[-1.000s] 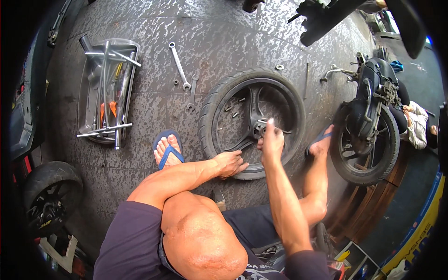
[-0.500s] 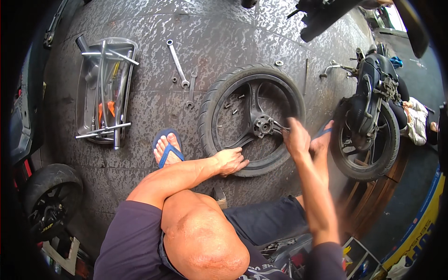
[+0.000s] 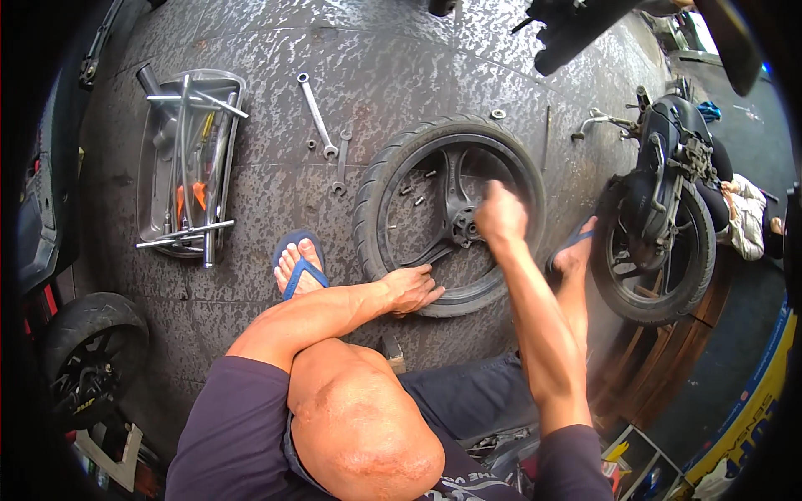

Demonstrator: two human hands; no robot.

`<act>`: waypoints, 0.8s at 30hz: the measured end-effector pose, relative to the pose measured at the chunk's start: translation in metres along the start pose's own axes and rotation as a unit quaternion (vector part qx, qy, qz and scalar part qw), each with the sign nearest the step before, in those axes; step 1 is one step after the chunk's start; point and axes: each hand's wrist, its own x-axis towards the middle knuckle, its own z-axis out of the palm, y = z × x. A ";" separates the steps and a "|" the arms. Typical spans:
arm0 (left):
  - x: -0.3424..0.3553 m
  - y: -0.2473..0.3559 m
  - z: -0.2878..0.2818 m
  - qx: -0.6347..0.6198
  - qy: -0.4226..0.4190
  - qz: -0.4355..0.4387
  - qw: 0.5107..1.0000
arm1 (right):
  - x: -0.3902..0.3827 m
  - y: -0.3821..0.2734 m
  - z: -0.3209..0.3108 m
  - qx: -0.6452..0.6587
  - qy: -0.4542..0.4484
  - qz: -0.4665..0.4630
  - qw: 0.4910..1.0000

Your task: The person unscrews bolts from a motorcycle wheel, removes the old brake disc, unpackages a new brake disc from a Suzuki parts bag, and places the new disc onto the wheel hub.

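In the head view, has the two hands apart, both over a black motorcycle wheel (image 3: 454, 188) lying flat on the dark, mottled floor (image 3: 251, 192), just right of the frame's centre. Touches the near side of the tyre and rim with the left hand (image 3: 411, 290), below centre; cannot tell whether clamped there or merely resting. Holds the right hand (image 3: 501, 215) curled beside the hub (image 3: 462, 229), to its right in the frame, blurred; cannot tell whether closed on anything.

Visible inside the ring of the wheel, left of the hub: a few small metal pieces (image 3: 407, 190). Near the tyre's upper edge, a small round part (image 3: 498, 113), with a thin rod (image 3: 547, 138) farther right.

Toward upper centre-left, a longer spanner (image 3: 317, 117) and a shorter spanner (image 3: 343, 163), close together at their lower ends, with a small nut (image 3: 312, 144) beside the former. At upper left, a tray (image 3: 144, 184) heaped with metal bars (image 3: 213, 175). At lower left, another wheel with a black tyre (image 3: 96, 351); at right, a partly stripped motorcycle (image 3: 664, 184). Left of centre, a foot in a blue flip-flop (image 3: 304, 280).
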 end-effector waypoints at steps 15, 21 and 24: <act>-0.002 0.001 -0.014 0.011 -0.021 0.000 1.000 | -0.036 -0.016 0.027 0.639 -0.124 0.346 0.676; -0.002 -0.002 -0.009 -0.041 0.009 -0.001 0.999 | -0.031 0.068 0.009 -0.102 -0.025 -0.179 0.978; -0.003 -0.001 -0.007 -0.032 0.037 -0.002 0.999 | -0.034 0.076 -0.003 -0.081 0.114 -0.251 0.958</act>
